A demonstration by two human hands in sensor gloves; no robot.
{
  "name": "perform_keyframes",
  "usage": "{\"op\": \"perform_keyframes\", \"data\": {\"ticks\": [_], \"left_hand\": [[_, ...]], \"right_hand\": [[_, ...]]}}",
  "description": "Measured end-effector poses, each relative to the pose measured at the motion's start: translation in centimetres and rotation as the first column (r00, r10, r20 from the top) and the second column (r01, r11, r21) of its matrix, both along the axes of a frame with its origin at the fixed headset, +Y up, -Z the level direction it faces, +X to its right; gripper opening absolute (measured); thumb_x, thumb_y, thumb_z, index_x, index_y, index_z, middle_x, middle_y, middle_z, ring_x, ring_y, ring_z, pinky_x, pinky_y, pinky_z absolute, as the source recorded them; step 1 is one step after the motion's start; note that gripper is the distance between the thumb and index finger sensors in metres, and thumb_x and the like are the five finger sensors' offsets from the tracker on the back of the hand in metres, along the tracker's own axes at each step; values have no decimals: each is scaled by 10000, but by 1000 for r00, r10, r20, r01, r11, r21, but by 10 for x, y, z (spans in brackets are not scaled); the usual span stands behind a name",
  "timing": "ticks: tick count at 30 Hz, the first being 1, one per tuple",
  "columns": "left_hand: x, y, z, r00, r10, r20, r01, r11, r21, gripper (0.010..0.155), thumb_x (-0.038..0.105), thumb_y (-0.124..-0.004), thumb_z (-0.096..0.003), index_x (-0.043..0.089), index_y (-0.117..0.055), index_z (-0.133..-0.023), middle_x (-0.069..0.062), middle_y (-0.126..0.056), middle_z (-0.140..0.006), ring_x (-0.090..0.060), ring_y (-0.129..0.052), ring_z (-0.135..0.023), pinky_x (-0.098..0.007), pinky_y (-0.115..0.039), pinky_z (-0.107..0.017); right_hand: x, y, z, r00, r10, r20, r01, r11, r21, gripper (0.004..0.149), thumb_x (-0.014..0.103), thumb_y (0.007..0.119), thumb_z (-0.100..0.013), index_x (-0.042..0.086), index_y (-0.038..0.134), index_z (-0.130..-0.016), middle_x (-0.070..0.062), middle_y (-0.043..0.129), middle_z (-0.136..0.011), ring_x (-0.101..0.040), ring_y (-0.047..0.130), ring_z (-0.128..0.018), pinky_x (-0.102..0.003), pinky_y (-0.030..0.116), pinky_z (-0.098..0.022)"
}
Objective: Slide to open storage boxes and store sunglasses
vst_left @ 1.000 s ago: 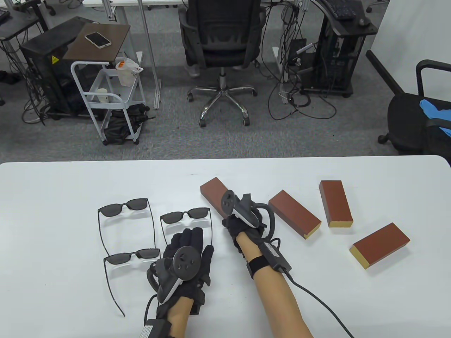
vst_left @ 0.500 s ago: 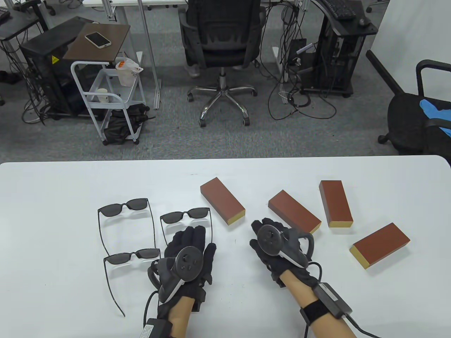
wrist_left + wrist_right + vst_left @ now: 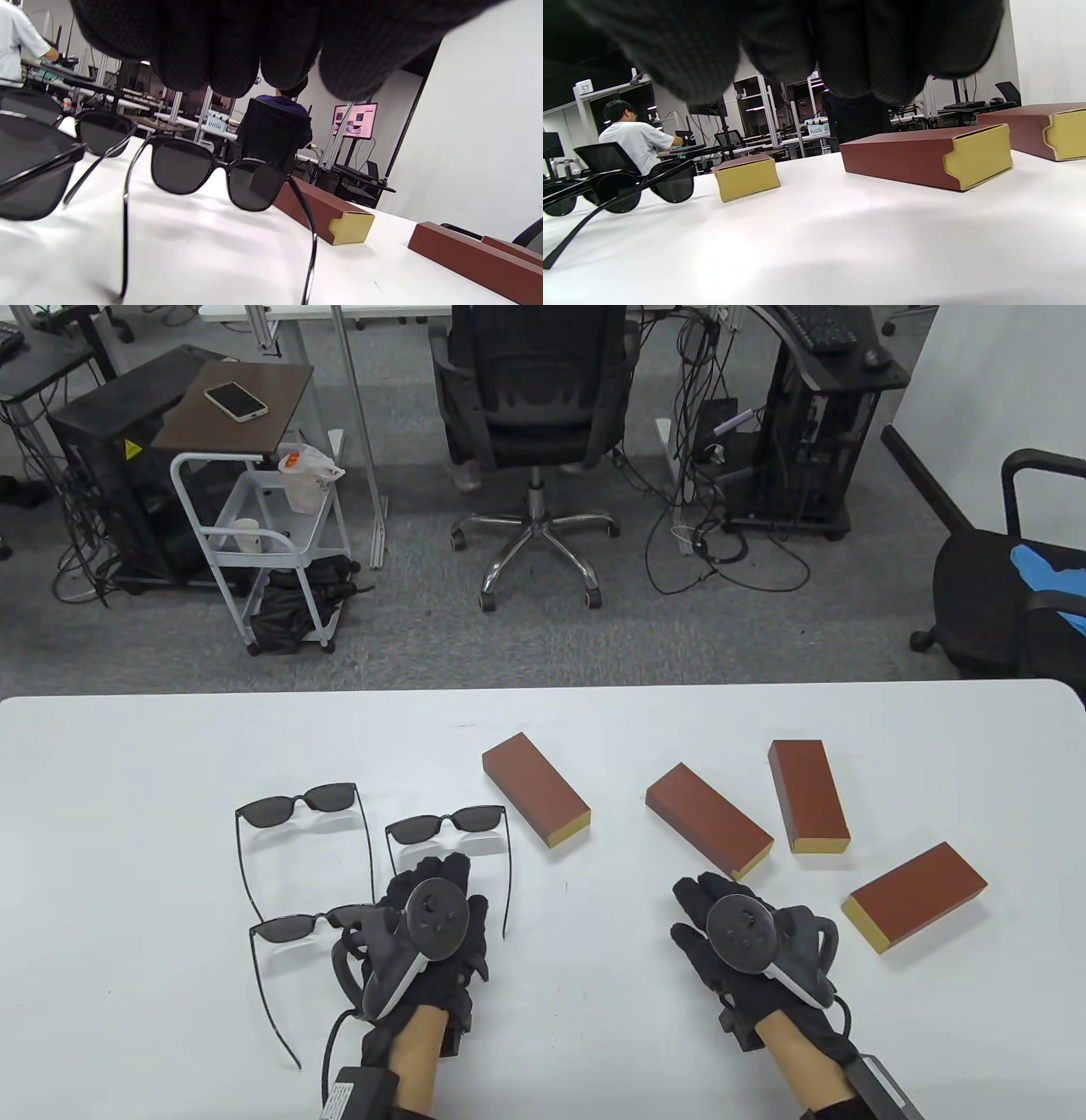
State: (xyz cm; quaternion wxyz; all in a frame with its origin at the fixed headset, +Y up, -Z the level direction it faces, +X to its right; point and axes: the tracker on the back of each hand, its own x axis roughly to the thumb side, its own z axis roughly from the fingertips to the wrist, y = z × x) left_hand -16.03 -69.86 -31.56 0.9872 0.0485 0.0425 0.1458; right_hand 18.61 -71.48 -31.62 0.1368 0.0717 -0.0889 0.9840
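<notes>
Three pairs of black sunglasses lie on the white table [image 3: 127,831] with arms unfolded: far left [image 3: 297,806], middle [image 3: 445,824] and near [image 3: 297,926]. Four closed brown boxes with yellow ends lie to the right: [image 3: 534,787], [image 3: 708,819], [image 3: 808,793], [image 3: 916,895]. My left hand [image 3: 437,874] lies palm down between the middle pair's arms, beside the near pair, holding nothing. The left wrist view shows the middle pair [image 3: 212,173] just below the fingers [image 3: 237,63]. My right hand [image 3: 696,899] lies palm down and empty just in front of the second box, which also shows in the right wrist view [image 3: 912,159].
The table's far edge runs across the middle of the table view. Beyond it stand an office chair [image 3: 530,398], a white cart [image 3: 254,543] and a computer stand [image 3: 806,432]. A black chair [image 3: 1010,594] is at the far right.
My right hand has drawn back from the leftmost box, toward me and to the right, and now lies in front of the second box. My left hand has shifted slightly left and back.
</notes>
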Motion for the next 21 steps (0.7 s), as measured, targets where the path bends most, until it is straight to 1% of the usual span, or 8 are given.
{"op": "perform_keyframes", "data": {"ticks": [1, 2, 5, 6, 8, 12, 17, 21], "left_hand": [[-4, 0, -3, 1000, -16, 4, 16, 999, -41, 591, 452, -856, -438, 303, -760, -1001, -46, -774, -1056, -370, -776, -945, -596, -674, -638], [-10, 0, -5, 998, -66, 10, 67, 995, -79, 591, 446, -857, -440, 312, -752, -1006, -38, -759, -1068, -363, -762, -960, -598, -664, -649], [-34, 1, -12, 988, -150, 33, 153, 980, -127, 593, 414, -875, -429, 315, -758, -1001, -34, -753, -1073, -356, -758, -970, -597, -665, -654], [-41, 0, -13, 985, -171, 23, 173, 974, -144, 596, 405, -883, -426, 317, -758, -1002, -32, -751, -1074, -355, -753, -975, -600, -659, -658], [-59, -1, -17, 975, -221, 13, 219, 956, -196, 603, 382, -904, -416, 317, -761, -998, -29, -742, -1081, -352, -743, -986, -607, -651, -666], [-97, -3, -21, 936, -352, -28, 329, 897, -294, 630, 360, -940, -395, 326, -758, -997, -17, -732, -1086, -339, -737, -996, -603, -651, -674], [-124, -8, -24, 895, -434, -100, 374, 855, -361, 627, 330, -947, -391, 332, -760, -989, -5, -726, -1087, -329, -734, -1000, -600, -650, -676], [-131, -17, -27, 880, -465, -101, 398, 835, -380, 587, 306, -937, -399, 343, -785, -965, 21, -764, -1062, -308, -766, -982, -587, -669, -666]], "right_hand": [[1, 0, -1, 1000, 1, -4, -1, 1000, -10, 538, 458, 862, -316, 270, 789, -816, -124, 795, -907, -398, 845, -780, -510, 746, -579], [3, -1, -2, 1000, 9, -5, -9, 1000, -26, 538, 457, 863, -316, 270, 790, -815, -125, 796, -906, -399, 845, -779, -510, 746, -579], [6, -1, -2, 999, 41, 1, -41, 999, -25, 539, 454, 865, -315, 271, 790, -816, -122, 795, -909, -398, 844, -782, -510, 745, -581], [7, -1, -2, 999, 45, 2, -45, 999, -26, 539, 453, 866, -315, 271, 790, -816, -123, 794, -910, -397, 844, -783, -509, 744, -583], [10, 0, -2, 999, 48, 13, -48, 999, -26, 540, 451, 868, -314, 271, 788, -817, -121, 793, -911, -396, 842, -786, -508, 743, -585], [14, 0, -3, 999, 37, 23, -36, 999, -33, 542, 445, 871, -314, 268, 789, -819, -125, 792, -911, -399, 841, -785, -510, 741, -585], [16, 0, -4, 999, 39, 33, -38, 998, -42, 540, 439, 874, -312, 270, 788, -819, -124, 789, -913, -398, 839, -787, -509, 741, -587], [16, 0, -4, 999, 42, 35, -41, 998, -46, 540, 438, 873, -313, 271, 787, -819, -123, 790, -912, -397, 842, -785, -507, 743, -585]]}}
